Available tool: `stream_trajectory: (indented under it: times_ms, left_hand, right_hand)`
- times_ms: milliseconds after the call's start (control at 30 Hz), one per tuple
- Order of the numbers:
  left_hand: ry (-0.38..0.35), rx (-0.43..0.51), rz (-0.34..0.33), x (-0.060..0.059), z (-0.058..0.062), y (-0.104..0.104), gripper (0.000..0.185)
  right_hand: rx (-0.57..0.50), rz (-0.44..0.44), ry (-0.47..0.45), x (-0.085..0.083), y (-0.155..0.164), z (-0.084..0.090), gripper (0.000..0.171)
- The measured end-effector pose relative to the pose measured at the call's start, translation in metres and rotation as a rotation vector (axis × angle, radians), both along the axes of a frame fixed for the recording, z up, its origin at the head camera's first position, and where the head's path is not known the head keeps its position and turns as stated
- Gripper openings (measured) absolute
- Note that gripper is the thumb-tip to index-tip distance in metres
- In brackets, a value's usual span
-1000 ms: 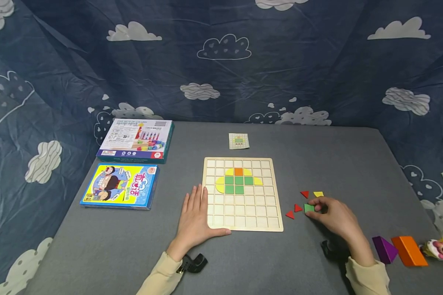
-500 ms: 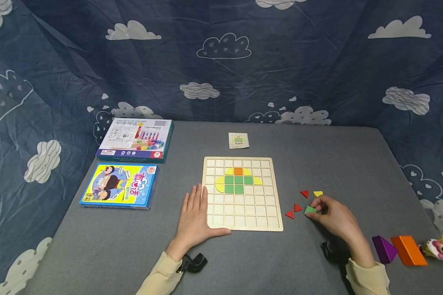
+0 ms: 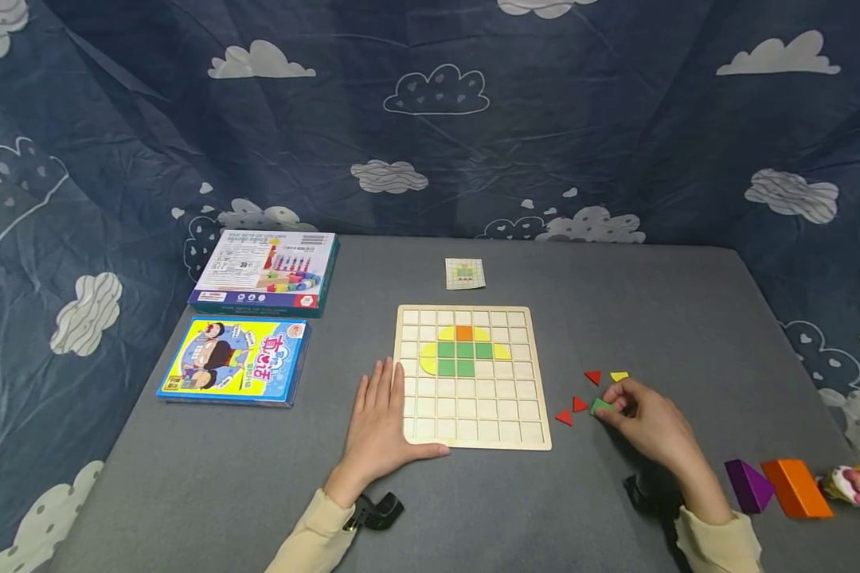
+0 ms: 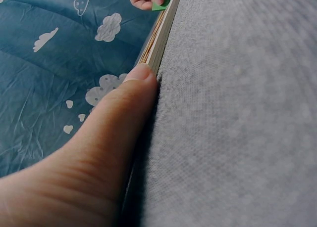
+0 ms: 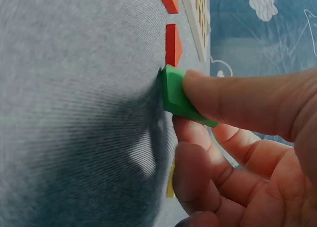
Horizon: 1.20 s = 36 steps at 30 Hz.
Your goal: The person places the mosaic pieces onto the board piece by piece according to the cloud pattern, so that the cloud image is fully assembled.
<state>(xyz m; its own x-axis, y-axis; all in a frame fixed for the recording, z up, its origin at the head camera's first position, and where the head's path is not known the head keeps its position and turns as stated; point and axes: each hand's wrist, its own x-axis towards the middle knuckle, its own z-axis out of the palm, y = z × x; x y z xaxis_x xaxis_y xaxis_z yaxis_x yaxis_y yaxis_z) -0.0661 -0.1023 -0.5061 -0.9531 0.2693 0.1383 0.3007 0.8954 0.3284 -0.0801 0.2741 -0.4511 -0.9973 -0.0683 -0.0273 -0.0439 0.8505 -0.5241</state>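
Observation:
A wooden grid board (image 3: 473,430) lies in the middle of the grey table, with yellow, green and orange tiles set in its upper rows (image 3: 463,351). My left hand (image 3: 380,422) lies flat against the board's lower left corner, thumb along its front edge (image 4: 124,108). My right hand (image 3: 641,418) pinches a small green tile (image 3: 600,406) (image 5: 173,93) between thumb and fingers, tilted up off the cloth, right of the board. Red triangles (image 3: 579,403) and a yellow piece (image 3: 619,376) lie close by.
A pattern card (image 3: 464,273) lies beyond the board. Two game boxes (image 3: 265,270) (image 3: 235,360) sit at the left. A purple wedge (image 3: 747,484), an orange block (image 3: 795,487) and a pink toy (image 3: 856,484) rest at the right front edge.
The right hand's fingers have closed a little more on the green tile, which has tipped up off the table. The left hand has not moved.

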Motion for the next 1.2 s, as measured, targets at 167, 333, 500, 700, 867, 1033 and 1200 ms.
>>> stream_trajectory:
  times_ms: [167, 333, 500, 700, 867, 1033, 1200]
  left_hand:
    - [-0.003, 0.001, 0.001, 0.000, 0.000, 0.000, 0.135]
    - [-0.013, 0.001, 0.005, -0.001, 0.000, 0.000, 0.135]
    - [-0.002, 0.006, 0.003, -0.001, -0.001, 0.000, 0.135]
    - [0.020, 0.008, -0.001, -0.001, -0.002, 0.000, 0.135]
    - [0.011, 0.007, 0.000, -0.001, -0.002, 0.000, 0.135]
    - [-0.020, 0.003, 0.007, -0.001, -0.002, 0.000, 0.136]
    - [-0.023, 0.003, 0.006, 0.000, -0.002, 0.000, 0.135]
  right_hand:
    - [0.005, -0.009, 0.080, -0.003, -0.005, 0.003, 0.019]
    - [0.015, -0.037, 0.090, -0.010, -0.018, 0.005, 0.020]
    - [-0.037, -0.040, 0.114, -0.019, -0.036, 0.002, 0.016]
    - [-0.090, -0.012, 0.101, -0.030, -0.059, 0.002, 0.016]
    - [-0.118, 0.018, 0.060, -0.039, -0.075, 0.004, 0.017]
    - [-0.130, 0.046, 0.079, -0.046, -0.090, 0.006, 0.015]
    - [-0.135, 0.080, 0.084, -0.053, -0.103, 0.004, 0.009]
